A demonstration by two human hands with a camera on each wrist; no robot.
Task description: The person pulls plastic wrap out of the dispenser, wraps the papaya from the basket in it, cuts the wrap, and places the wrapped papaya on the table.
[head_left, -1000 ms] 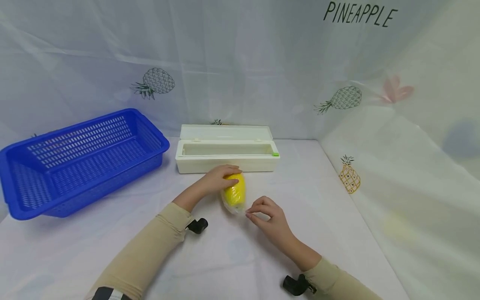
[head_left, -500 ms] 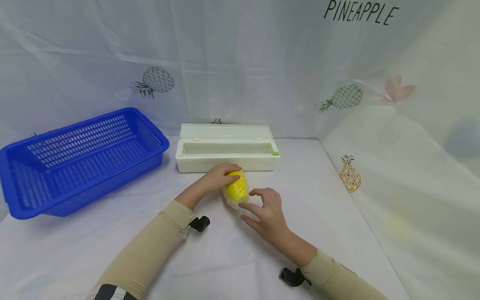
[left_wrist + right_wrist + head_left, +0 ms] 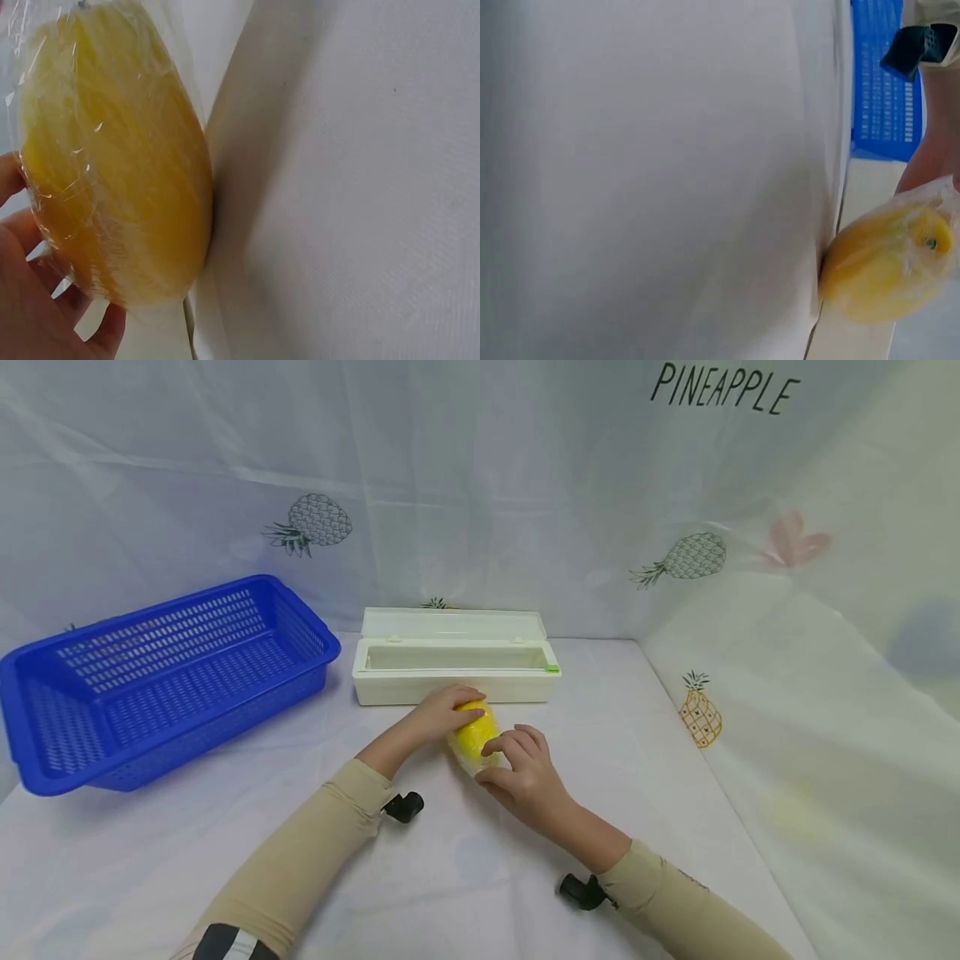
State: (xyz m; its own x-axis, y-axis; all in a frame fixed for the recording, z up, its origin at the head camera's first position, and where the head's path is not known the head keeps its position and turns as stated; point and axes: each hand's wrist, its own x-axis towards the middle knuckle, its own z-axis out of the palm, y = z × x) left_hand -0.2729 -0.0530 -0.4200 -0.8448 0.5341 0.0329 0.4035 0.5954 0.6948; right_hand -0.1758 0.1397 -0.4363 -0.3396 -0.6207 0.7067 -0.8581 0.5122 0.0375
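Observation:
A yellow oblong fruit, wrapped in clear plastic film, lies on the cloth-covered table. My left hand grips its far end from the left. In the left wrist view, fingers of that hand curve round the lower end of the fruit, and wrinkled film stands loose at the top. My right hand is at the near end with bent fingers, thumb and forefinger apart. Whether it pinches film there is too small to tell. A small green stem spot shows on the fruit in the right wrist view.
Just behind the fruit stands a long white box, its lid raised, with a green tab at the right end. A blue slotted basket stands at the left. Printed cloth hangs at the back.
My right hand drew back from the loose film end, spread its thumb and forefinger, then came in against the fruit's near end. The fruit turned slightly, near end rightward; my left hand stayed on it.

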